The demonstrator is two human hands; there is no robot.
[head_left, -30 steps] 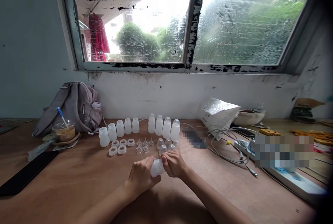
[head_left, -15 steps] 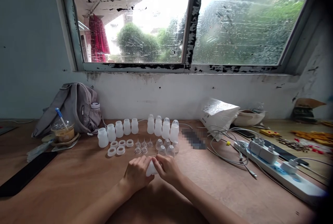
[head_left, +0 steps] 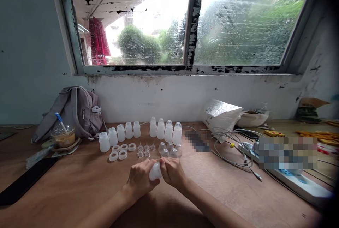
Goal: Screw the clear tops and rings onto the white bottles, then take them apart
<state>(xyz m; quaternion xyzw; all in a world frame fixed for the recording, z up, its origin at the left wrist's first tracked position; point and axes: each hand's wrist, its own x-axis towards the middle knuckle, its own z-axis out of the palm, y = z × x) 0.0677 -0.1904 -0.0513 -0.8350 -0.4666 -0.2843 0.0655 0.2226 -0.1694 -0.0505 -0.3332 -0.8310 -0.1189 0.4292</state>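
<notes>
My left hand [head_left: 141,175] is wrapped round a frosted white baby bottle [head_left: 155,172] that lies tilted between my hands. With closed fingers, my right hand [head_left: 173,173] grips the bottle's other end, which is hidden. Just beyond my hands stand several clear dome caps [head_left: 169,150]. Left of the caps lie several clear nipples [head_left: 143,149], then several white screw rings [head_left: 123,154]. Behind these, a row of open bottles [head_left: 121,132] stands at left. Several capped bottles [head_left: 168,131] stand at right.
At left are a grey backpack [head_left: 76,115], a drink cup with a straw [head_left: 63,135] and a black flat object [head_left: 29,180]. At right are a white plastic bag [head_left: 222,113], tangled cables [head_left: 225,155] and a power strip [head_left: 309,189]. A window [head_left: 132,27] is in the wall ahead.
My right hand has turned and closed tighter at the bottle's end, showing more of the bottle between my hands. My left hand stays in nearly the same place. The view has shifted slightly.
</notes>
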